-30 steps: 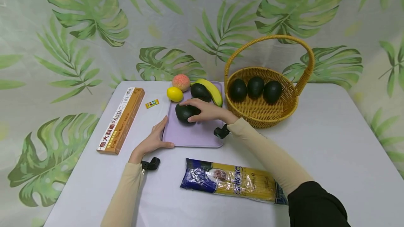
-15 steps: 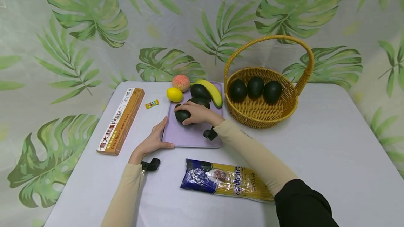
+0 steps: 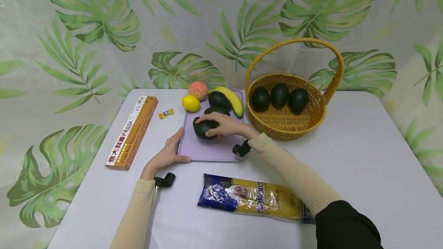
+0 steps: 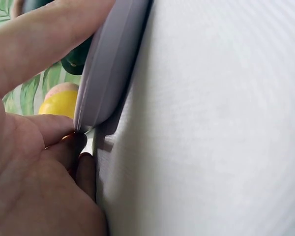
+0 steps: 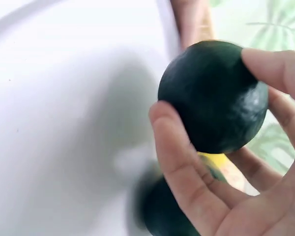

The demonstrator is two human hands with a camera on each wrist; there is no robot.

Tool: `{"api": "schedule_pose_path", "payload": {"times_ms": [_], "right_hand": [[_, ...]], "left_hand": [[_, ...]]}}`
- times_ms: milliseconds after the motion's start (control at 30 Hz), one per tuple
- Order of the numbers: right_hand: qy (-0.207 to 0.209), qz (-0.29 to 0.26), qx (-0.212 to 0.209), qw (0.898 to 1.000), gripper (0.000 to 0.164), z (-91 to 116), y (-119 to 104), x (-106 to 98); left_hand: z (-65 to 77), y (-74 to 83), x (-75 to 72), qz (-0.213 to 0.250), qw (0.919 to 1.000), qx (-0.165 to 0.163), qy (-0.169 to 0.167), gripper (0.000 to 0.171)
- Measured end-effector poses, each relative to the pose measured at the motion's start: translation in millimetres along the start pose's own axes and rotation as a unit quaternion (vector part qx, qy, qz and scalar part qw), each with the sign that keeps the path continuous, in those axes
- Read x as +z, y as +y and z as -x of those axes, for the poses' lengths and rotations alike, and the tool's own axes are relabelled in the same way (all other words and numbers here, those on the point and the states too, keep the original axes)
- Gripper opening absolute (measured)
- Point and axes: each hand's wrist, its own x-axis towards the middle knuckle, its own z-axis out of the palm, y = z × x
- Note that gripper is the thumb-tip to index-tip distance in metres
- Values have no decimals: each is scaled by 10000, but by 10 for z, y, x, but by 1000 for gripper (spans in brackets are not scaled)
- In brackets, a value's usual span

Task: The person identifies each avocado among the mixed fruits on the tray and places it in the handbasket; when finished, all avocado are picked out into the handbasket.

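One dark-green, smooth, oval avocado (image 3: 202, 130) is being held by the right hand (image 3: 228, 125) over a lilac, rectangular tray (image 3: 204, 151), while the left hand (image 3: 166, 153), spread wide, is bracing the tray's near-left corner. An even grip is probably keeping the avocado steadiest.

A person's beige-sleeved left forearm (image 3: 134, 215) reaches forward from the lower left | bare left hand (image 3: 166, 154), thumb and fingers spread apart | beige-sleeved right forearm (image 3: 295, 172), black cloth sleeve (image 3: 346, 229) near the elbow, slants inward from the lower right | bare right hand (image 3: 226, 124) extends farther forward, thumb and fingers curved in a grip.
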Motion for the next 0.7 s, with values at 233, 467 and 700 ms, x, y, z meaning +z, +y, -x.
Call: {"api": "schedule_pose_path", "payload": {"times_ms": [233,467,700], "right_hand": [[123,-1489,137,9887,50,500,26,-367],[683,-1640,510,9828,52,1111,235,-770],[1336,-1505,1049,9739,53,1604,538,-1031]], "left_hand": [[0,47,6,11,10000,31,-36,114],[-3,52,1,-51,10000,31,-56,114],[14,36,-3,-47,10000,35,-69,114]]}}
